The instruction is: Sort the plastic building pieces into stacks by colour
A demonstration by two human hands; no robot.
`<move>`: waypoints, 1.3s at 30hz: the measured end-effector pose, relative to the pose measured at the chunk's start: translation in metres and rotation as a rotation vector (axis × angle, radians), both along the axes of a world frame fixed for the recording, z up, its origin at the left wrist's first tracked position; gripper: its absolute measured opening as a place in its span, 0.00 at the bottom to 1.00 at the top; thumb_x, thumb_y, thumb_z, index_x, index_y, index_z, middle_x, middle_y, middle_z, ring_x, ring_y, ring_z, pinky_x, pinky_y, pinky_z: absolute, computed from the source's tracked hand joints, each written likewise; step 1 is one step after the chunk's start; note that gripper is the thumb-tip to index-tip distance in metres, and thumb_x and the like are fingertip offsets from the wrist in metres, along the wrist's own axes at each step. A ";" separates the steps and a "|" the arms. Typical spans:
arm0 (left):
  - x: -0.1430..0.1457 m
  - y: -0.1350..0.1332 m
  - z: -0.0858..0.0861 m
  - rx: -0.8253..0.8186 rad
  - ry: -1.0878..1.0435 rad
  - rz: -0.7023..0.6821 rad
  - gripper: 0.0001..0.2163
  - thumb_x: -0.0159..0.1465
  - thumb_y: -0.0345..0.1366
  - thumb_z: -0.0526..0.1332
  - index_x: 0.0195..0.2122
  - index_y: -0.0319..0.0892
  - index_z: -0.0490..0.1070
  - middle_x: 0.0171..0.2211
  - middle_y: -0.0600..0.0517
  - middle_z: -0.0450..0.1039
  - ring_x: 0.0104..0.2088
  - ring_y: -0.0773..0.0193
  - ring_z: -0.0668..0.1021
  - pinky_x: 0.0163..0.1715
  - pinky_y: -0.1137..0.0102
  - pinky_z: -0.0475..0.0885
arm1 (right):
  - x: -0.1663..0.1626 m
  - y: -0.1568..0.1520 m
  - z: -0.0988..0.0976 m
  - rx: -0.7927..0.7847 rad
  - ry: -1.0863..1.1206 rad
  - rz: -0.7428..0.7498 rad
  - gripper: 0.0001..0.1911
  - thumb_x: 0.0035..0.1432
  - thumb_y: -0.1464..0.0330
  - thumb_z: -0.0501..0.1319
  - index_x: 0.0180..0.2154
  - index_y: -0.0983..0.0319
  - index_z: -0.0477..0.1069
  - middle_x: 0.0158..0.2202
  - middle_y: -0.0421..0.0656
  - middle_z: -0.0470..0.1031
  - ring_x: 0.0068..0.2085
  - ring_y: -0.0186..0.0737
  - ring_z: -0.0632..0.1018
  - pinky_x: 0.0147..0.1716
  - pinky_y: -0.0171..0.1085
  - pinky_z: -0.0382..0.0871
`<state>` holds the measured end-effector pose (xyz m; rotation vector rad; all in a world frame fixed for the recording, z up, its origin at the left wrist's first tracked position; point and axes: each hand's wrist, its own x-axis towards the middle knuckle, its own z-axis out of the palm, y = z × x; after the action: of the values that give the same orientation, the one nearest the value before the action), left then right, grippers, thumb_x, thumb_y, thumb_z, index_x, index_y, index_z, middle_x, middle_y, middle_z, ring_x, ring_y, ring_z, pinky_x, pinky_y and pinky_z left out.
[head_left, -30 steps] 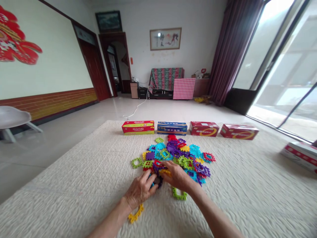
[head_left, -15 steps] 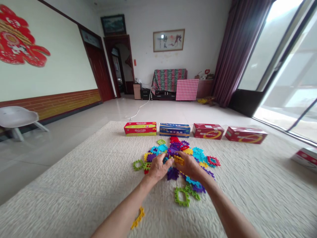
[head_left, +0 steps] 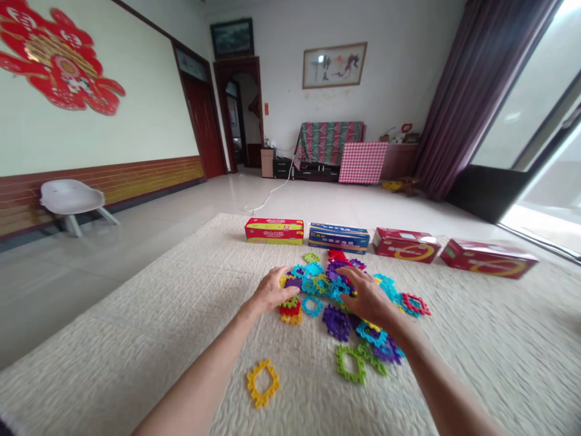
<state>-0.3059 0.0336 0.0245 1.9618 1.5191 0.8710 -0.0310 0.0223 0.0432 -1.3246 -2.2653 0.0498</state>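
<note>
A loose pile of colourful plastic interlocking pieces with toothed edges lies on the quilted mat (head_left: 149, 339). My left hand (head_left: 269, 292) is at the pile's left edge, thumb and fingers apart around a purple piece (head_left: 294, 283); whether it touches is unclear. Over the right part of the pile, my right hand (head_left: 370, 298) has its fingers spread and hides the pieces beneath. Between the hands lie blue pieces (head_left: 312, 306). Nearer me are a dark purple piece (head_left: 336, 323), a green square frame (head_left: 351, 363) and, apart from the pile, a yellow frame (head_left: 263, 383).
Behind the pile stand a red and yellow-green box (head_left: 274, 231), a blue box (head_left: 338, 238) and two dark red boxes, one (head_left: 406, 244) beside the other (head_left: 488, 258). A white chair (head_left: 72, 200) stands on the tiled floor at left.
My hands have moved apart, and the yellow piece is out of my right hand's fingers. The view has turned left, and the yellow frame near me now shows whole.
</note>
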 end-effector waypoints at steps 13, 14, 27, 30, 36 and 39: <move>-0.024 -0.008 -0.030 -0.235 0.390 -0.183 0.60 0.36 0.54 0.71 0.68 0.45 0.40 0.69 0.40 0.39 0.67 0.35 0.41 0.63 0.44 0.45 | -0.109 0.089 0.004 -0.514 -0.447 0.224 0.57 0.35 0.62 0.72 0.66 0.58 0.50 0.69 0.52 0.46 0.67 0.63 0.48 0.61 0.61 0.50; -0.023 -0.007 -0.030 -0.243 0.403 -0.194 0.61 0.36 0.53 0.71 0.68 0.44 0.39 0.69 0.39 0.38 0.67 0.35 0.41 0.63 0.44 0.45 | -0.110 0.093 0.003 -0.531 -0.488 0.213 0.58 0.34 0.62 0.72 0.66 0.57 0.50 0.69 0.51 0.47 0.67 0.63 0.48 0.61 0.62 0.49; -0.023 -0.008 -0.040 0.058 0.261 -0.252 0.50 0.42 0.54 0.71 0.65 0.44 0.53 0.62 0.41 0.57 0.62 0.43 0.62 0.61 0.51 0.59 | -0.105 0.098 -0.019 -0.276 -0.351 0.457 0.34 0.40 0.71 0.65 0.54 0.61 0.66 0.48 0.51 0.68 0.48 0.48 0.73 0.46 0.40 0.69; -0.026 -0.010 -0.041 0.137 0.245 -0.266 0.43 0.45 0.54 0.70 0.61 0.46 0.60 0.60 0.43 0.61 0.59 0.45 0.66 0.58 0.52 0.63 | -0.101 0.101 -0.022 -0.245 -0.293 0.484 0.33 0.39 0.70 0.65 0.52 0.60 0.67 0.47 0.49 0.67 0.49 0.47 0.71 0.47 0.40 0.68; -0.028 -0.004 -0.049 0.291 0.143 -0.230 0.28 0.54 0.44 0.67 0.56 0.46 0.66 0.56 0.45 0.66 0.55 0.50 0.70 0.55 0.55 0.68 | -0.100 0.102 -0.019 -0.270 -0.182 0.462 0.31 0.38 0.71 0.66 0.49 0.59 0.68 0.43 0.46 0.68 0.44 0.43 0.73 0.44 0.37 0.68; -0.023 -0.002 -0.052 0.329 0.025 -0.143 0.23 0.55 0.33 0.64 0.53 0.43 0.69 0.52 0.45 0.72 0.52 0.54 0.73 0.54 0.58 0.69 | -0.097 0.099 -0.014 -0.306 -0.146 0.431 0.29 0.38 0.71 0.66 0.48 0.60 0.69 0.42 0.46 0.70 0.41 0.42 0.74 0.43 0.37 0.69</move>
<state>-0.3292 0.0319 -0.0273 2.2886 1.2922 1.0930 -0.1285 0.1214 0.0288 -0.9772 -2.7147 0.4789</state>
